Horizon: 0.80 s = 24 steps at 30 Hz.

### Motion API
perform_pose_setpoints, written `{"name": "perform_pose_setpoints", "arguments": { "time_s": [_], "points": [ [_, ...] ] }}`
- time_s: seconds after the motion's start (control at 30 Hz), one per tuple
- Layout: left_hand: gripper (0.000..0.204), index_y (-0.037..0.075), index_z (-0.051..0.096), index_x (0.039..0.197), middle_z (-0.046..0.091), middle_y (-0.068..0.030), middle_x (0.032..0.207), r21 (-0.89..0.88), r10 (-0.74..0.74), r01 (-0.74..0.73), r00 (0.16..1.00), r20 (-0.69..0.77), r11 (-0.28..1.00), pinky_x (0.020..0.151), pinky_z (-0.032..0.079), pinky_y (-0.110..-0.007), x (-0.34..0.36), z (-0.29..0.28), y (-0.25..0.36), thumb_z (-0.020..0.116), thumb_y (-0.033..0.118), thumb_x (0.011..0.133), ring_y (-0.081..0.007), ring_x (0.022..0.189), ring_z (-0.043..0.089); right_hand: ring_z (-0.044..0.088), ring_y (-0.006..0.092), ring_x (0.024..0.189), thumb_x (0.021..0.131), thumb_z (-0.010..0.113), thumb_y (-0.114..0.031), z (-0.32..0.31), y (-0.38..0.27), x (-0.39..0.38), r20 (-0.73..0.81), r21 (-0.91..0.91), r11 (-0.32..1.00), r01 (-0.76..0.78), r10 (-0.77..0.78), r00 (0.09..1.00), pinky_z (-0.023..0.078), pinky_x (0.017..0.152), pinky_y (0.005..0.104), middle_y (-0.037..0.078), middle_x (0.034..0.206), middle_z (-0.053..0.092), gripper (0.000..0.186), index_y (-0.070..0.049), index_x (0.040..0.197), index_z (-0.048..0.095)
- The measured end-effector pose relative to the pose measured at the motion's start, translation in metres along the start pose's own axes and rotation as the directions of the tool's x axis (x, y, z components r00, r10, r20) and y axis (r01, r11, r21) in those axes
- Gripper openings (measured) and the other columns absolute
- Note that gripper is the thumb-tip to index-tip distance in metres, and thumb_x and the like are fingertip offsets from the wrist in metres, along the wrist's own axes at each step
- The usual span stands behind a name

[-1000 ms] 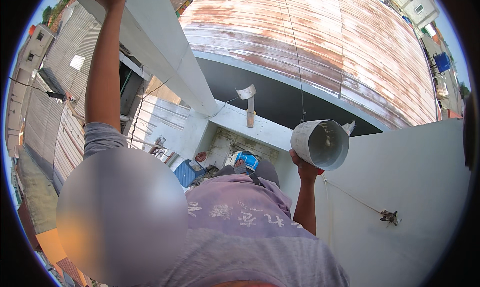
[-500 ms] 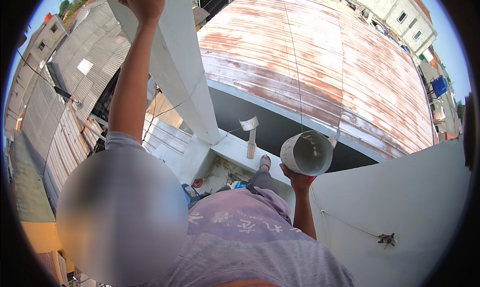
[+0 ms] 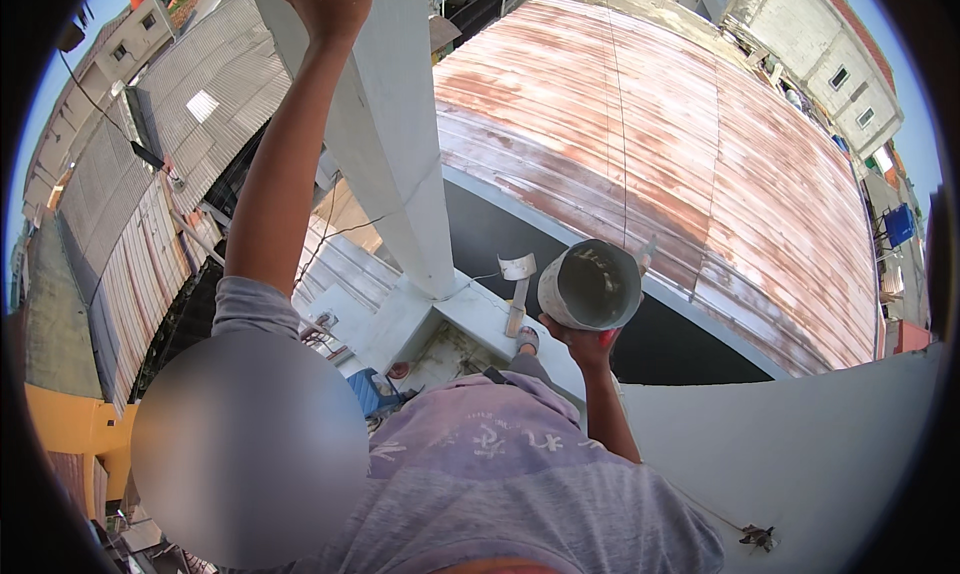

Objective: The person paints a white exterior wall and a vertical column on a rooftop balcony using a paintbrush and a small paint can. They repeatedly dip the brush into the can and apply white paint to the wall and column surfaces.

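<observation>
My left hand (image 3: 325, 4) is raised to a white concrete column (image 3: 390, 124), fingers curled against it at the top of the view. My right hand (image 3: 585, 346) holds a round grey container (image 3: 560, 294) from below, its inside coated dull grey. A small red piece (image 3: 606, 339) shows in that hand, and a pale tool tip (image 3: 648, 249) pokes out behind the container; how they connect is hidden. Just left of the container, a white curved piece (image 3: 517, 267) on a flat stick lies at the ledge (image 3: 480, 324), near my sandalled foot (image 3: 527, 341).
Below are a rusty metal roof (image 3: 640, 124), a dark gap (image 3: 660, 344) and grey corrugated roofs (image 3: 170, 144). A pale wall top (image 3: 760, 444) with a cord is at right. A blue plastic item (image 3: 370, 389) sits in the recess; wires (image 3: 365, 224) cross beside the column.
My foot has come up onto the ledge. My left hand and the column appear further right as the view shifts. The container has moved left and its opening faces more upward.
</observation>
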State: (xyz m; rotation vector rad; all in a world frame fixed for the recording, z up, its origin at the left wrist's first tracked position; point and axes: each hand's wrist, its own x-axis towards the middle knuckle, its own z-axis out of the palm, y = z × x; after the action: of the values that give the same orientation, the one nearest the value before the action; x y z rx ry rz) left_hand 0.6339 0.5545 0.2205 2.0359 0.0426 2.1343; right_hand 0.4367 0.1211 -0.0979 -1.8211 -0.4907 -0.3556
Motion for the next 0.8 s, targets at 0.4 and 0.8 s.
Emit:
{"name": "perform_pose_setpoints", "arguments": {
  "time_s": [0.4,0.8],
  "points": [
    [0.103,0.000,0.024,0.162,0.031,-0.0277,0.161,-0.022,0.119,-0.118,0.993,0.021,0.993,0.120,0.034,-0.059,0.006,-0.008,-0.009,0.077,0.049,0.089,-0.0466,0.151,0.029,0.064,0.0218,0.119,0.065,0.103,-0.017,0.019,-0.005,0.046,0.056,0.053,0.989,0.135,-0.138,0.989,0.051,0.100,0.0379,0.015,0.133,0.057,0.103,-0.013,0.128,0.022],
    [0.114,-0.001,0.021,0.162,0.034,-0.0278,0.156,0.124,0.014,-0.027,0.994,0.105,0.992,0.120,0.037,-0.055,0.005,-0.015,-0.012,0.082,0.058,0.086,-0.0460,0.146,0.039,0.059,0.0224,0.123,0.062,0.104,-0.022,0.060,0.072,0.108,0.263,0.429,0.903,-0.027,-0.097,0.960,0.044,0.106,0.0403,0.013,0.133,0.055,0.105,-0.011,0.128,0.023]
  ]
}}
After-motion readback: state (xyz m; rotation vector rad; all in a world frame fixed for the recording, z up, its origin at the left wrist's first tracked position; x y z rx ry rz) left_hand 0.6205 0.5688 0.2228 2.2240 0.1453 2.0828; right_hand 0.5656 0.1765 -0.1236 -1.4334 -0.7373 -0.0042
